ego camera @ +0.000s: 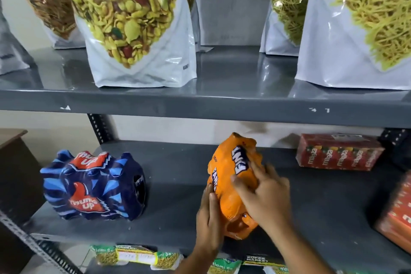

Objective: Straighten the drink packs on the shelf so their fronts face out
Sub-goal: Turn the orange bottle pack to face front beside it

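Firmly, 2 bare hands clasp an orange drink pack (233,187) lying at an angle on the grey lower shelf (178,176): the left hand (209,222) presses flat against its near left side, while the right hand (264,193) spreads its grip over the top. At 9 o'clock of the pack, well apart, sits a blue drink pack (93,184); at 2 o'clock, a red carton pack (338,153). At 12 o'clock, snack bags (133,22) stand on the upper shelf (222,100).
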{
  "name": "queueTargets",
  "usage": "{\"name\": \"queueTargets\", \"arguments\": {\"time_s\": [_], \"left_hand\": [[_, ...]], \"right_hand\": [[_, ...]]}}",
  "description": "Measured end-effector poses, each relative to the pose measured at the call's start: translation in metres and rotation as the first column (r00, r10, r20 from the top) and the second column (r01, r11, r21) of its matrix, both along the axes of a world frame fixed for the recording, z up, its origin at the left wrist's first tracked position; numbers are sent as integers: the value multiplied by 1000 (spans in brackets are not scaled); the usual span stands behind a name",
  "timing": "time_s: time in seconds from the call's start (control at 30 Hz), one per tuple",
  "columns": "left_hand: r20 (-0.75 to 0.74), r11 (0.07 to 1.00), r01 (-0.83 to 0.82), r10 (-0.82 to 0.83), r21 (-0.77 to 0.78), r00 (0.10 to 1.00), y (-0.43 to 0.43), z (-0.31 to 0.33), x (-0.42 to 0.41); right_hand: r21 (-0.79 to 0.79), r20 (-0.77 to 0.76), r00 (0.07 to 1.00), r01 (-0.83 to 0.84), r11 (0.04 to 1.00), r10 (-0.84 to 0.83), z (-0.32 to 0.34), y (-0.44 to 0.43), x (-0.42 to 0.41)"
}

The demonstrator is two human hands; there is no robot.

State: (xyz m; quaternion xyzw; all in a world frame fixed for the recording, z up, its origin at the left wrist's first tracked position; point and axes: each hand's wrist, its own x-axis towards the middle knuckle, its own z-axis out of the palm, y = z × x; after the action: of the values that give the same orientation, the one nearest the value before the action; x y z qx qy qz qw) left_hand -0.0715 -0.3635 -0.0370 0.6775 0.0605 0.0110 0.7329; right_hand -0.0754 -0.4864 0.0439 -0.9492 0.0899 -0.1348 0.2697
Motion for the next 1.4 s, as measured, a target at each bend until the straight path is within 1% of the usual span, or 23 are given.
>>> {"name": "queueTargets", "arguments": {"time_s": [0.07, 0.13, 0.23, 0.33, 0.37, 0.4, 0.47, 0.5, 0.53, 0.6, 0.67, 0.7, 0.73, 0.8, 0.87, 0.97, 1.0, 1.07, 1.13, 1.2, 1.27, 1.33, 1.4], "left_hand": [[-17, 997, -12, 11, -79, 1000, 6, -5, 2], [-24, 995, -30, 28, -96, 999, 9, -10, 2], [-69, 990, -62, 54, -127, 996, 9, -14, 1], [-105, 991, -23, 9, -135, 994, 12, -12, 2], [-102, 988, -13, -3, -156, 995, 15, -12, 1], [-86, 986, 0, -14, -169, 996, 16, -11, -3], [-53, 990, -51, 44, -129, 998, 12, -6, -15], [-25, 992, -101, 100, -77, 995, 7, -6, -22], [12, 988, -152, 152, -29, 988, 0, -8, -30], [107, 977, -180, 168, 116, 980, -20, -11, -46], [183, 966, -212, 183, 149, 966, -33, -8, -56], [186, 962, -223, 193, 158, 963, -36, -5, -55], [178, 960, -221, 190, 173, 965, -39, -5, -53], [170, 957, -221, 190, 189, 967, -41, -8, -48], [167, 960, -233, 208, 153, 964, -36, -10, -40], [115, 963, -247, 236, 104, 965, -17, -6, -14], [78, 965, -247, 240, 84, 968, -8, -2, -2], [23, 988, -152, 152, 28, 988, 11, 6, 27], [-53, 989, -21, 14, -145, 999, 28, 11, 51], [-92, 972, 49, -72, -231, 993, 43, 12, 66], [-73, 966, 131, -150, -224, 986, 52, 9, 74], [-38, 959, 178, -191, -221, 981, 58, 2, 75], [-36, 957, 173, -186, -231, 982, 59, -6, 71]], "right_hand": [[-150, -1, 1000, 20, 989, -21, 0, 23, 3], [-274, 5, 999, 37, 961, -37, -2, 38, 5], [-366, -3, 999, 35, 930, -39, -2, 50, 6], [-427, -71, 997, -34, 903, 4, 2, 49, 5], [-391, -84, 996, -65, 918, 35, 3, 43, 7], [-291, -99, 993, -93, 952, 67, 8, 35, 12], [98, -132, 984, -104, 990, 117, 26, 17, 38], [327, -107, 986, -85, 941, 126, 34, 9, 58], [496, -59, 992, -67, 866, 111, 38, 1, 83], [623, -36, 985, -108, 775, 166, 41, -11, 127], [669, -103, 946, -164, 725, 309, 33, -12, 153], [665, -153, 918, -178, 726, 365, 27, -11, 160], [656, -180, 900, -192, 730, 398, 20, -11, 163], [656, -148, 915, -193, 730, 375, 9, -14, 164], [677, -94, 959, -136, 723, 269, 3, -20, 160], [664, -86, 996, 53, 746, 6, -5, -34, 141], [642, -46, 996, 93, 761, -82, -10, -36, 129], [593, 128, 969, 97, 799, -212, -25, -37, 97], [577, 237, 917, 133, 806, -320, -40, -32, 65], [534, 242, 903, 182, 826, -356, -52, -29, 44], [546, 211, 932, 137, 826, -294, -57, -35, 37], [710, 231, 949, -15, 704, -212, -54, -50, 42], [875, 165, 973, -70, 479, -159, -51, -70, 54]]}}
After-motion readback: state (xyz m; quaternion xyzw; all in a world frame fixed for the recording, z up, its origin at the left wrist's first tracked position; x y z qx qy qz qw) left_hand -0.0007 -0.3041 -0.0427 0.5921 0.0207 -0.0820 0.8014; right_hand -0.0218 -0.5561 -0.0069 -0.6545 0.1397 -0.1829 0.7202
